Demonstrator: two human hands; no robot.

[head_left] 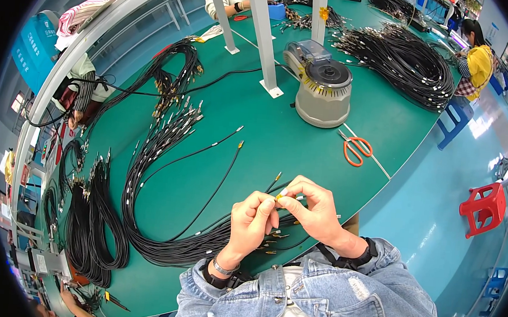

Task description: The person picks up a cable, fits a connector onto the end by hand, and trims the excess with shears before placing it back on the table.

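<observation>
My left hand (251,222) and my right hand (316,214) meet above the near edge of the green table, both with fingers pinched. Between their fingertips shows a small piece of yellow tape (279,198), apparently at the end of a black cable; the fingers hide most of it. Beneath my hands runs a thick bundle of black cables (168,252), curving left and then away, with white labels and metal tips. One loose cable in front of my hands ends in a yellow-wrapped tip (241,145).
Beyond my hands stands a round grey tape dispenser (323,98); orange-handled scissors (356,149) lie nearer. More coiled cables (407,66) lie far right, others (93,224) at left. Grey metal posts (265,41) rise from the table. A red stool (483,209) stands right. Other people sit around.
</observation>
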